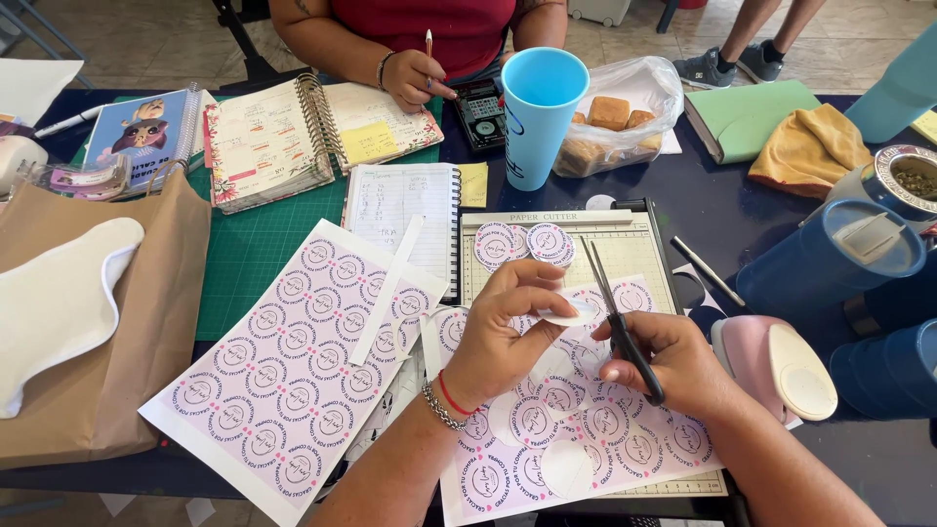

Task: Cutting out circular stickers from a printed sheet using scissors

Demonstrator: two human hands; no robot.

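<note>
Scissors [617,322] sit gripped in the right hand [673,366], while the left hand [498,337] pinches a round sticker [571,314].

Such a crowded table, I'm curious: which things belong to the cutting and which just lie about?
In use: left hand, round paper label, right hand, scissors, printed label sheets, cut label stack.
Lying about: blue cup, bread bag, notebook, paper bag.

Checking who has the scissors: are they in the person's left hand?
No, the scissors are in the right hand, while the left hand pinches a round paper sticker.
</note>
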